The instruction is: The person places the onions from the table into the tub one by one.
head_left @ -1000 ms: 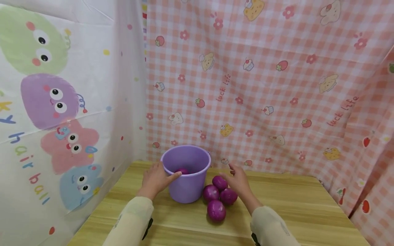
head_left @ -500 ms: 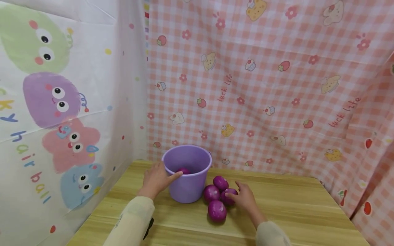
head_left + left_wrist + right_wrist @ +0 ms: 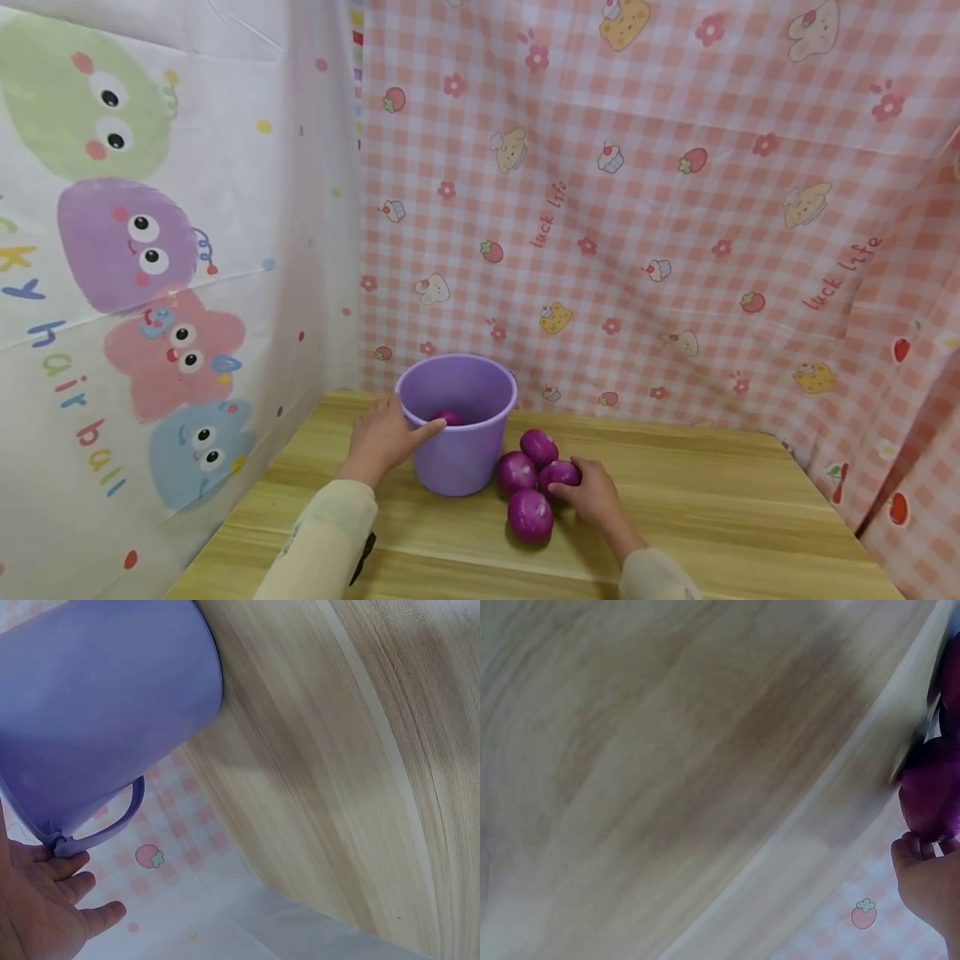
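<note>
A purple bucket (image 3: 457,458) stands upright on the table, and part of a red onion (image 3: 448,417) shows inside it. My left hand (image 3: 381,437) holds its rim from the left, the thumb lying over the front edge. In the left wrist view the other fingers (image 3: 71,889) are beside the bucket's handle (image 3: 112,829). My right hand (image 3: 596,496) pinches the rightmost red onion (image 3: 558,475) between thumb and fingers; its underside is hidden. Against it cluster another red onion (image 3: 517,473), a farther one (image 3: 538,447) and a nearer one (image 3: 530,515).
The wood-grain table (image 3: 720,508) extends right of the onions and toward the front. A pink checked cloth (image 3: 637,208) hangs behind it. On the left hangs a white cloth (image 3: 285,208) with cartoon figures.
My right hand has come down and right from above the cluster, and its thumb and fingers have closed on the rightmost onion. The left hand has stayed on the bucket's rim.
</note>
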`<state>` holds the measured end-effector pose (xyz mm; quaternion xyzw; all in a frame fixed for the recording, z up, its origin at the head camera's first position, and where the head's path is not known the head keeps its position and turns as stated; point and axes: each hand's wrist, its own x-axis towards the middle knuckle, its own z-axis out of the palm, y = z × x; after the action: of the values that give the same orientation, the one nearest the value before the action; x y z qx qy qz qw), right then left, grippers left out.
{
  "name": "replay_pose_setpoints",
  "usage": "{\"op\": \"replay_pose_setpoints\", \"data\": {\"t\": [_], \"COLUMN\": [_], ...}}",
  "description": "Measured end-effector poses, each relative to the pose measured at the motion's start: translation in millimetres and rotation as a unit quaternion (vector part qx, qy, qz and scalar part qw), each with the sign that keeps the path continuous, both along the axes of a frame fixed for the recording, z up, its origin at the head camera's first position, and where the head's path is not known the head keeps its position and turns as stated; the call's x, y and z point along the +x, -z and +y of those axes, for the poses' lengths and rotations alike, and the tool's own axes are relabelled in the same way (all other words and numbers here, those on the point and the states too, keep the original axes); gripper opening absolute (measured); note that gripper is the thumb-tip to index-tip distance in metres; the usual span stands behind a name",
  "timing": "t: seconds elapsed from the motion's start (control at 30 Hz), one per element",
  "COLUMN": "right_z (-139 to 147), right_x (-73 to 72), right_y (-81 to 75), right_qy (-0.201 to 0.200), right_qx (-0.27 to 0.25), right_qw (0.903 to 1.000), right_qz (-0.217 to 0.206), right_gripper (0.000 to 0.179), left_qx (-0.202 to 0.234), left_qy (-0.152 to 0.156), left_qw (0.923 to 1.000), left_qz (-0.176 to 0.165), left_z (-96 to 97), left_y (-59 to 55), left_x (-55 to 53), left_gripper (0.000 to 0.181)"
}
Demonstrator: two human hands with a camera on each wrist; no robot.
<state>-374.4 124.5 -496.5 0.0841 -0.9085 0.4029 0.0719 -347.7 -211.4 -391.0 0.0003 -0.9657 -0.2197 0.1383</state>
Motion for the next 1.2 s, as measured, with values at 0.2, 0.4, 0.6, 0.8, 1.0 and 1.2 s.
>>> {"op": "replay_pose_setpoints", "data": {"t": [0.2, 0.4, 0.6, 0.8, 1.0, 1.2], "right_z": [-0.7, -0.8, 0.7, 2.7, 1.6, -0.1], "right_x": [1.3, 1.2, 3.3, 4.4, 5.3, 3.9], "right_y": [2.7, 6.2, 7.0, 2.4, -5.3, -10.7], "right_qy": [0.007, 0.014, 0.027, 0.039, 0.053, 0.062], "right_qx": [-0.009, -0.021, -0.03, -0.044, -0.075, -0.093], "right_qw": [0.9998, 0.9996, 0.9991, 0.998, 0.9954, 0.9934], "right_qz": [-0.016, -0.015, -0.01, -0.022, -0.025, -0.026], "right_gripper": [0.071, 0.071, 0.071, 0.074, 0.077, 0.081], "left_qx": [-0.004, -0.005, -0.008, -0.01, -0.007, -0.009], "left_qy": [0.0, -0.002, -0.002, -0.002, -0.001, -0.002], "left_qw": [1.0, 1.0, 1.0, 0.9999, 1.0, 1.0], "left_qz": [-0.001, -0.005, -0.003, -0.006, -0.001, 0.002], "left_z": [0.7, 0.9, 0.7, 0.8, 0.6, -0.2], "left_y": [-1.2, -2.2, -1.7, -1.7, -0.4, 1.0], "left_x": [1.1, 1.4, 0.9, 0.9, 0.3, -0.4], "left_gripper": [0.101, 0.102, 0.101, 0.103, 0.1, 0.101]}}
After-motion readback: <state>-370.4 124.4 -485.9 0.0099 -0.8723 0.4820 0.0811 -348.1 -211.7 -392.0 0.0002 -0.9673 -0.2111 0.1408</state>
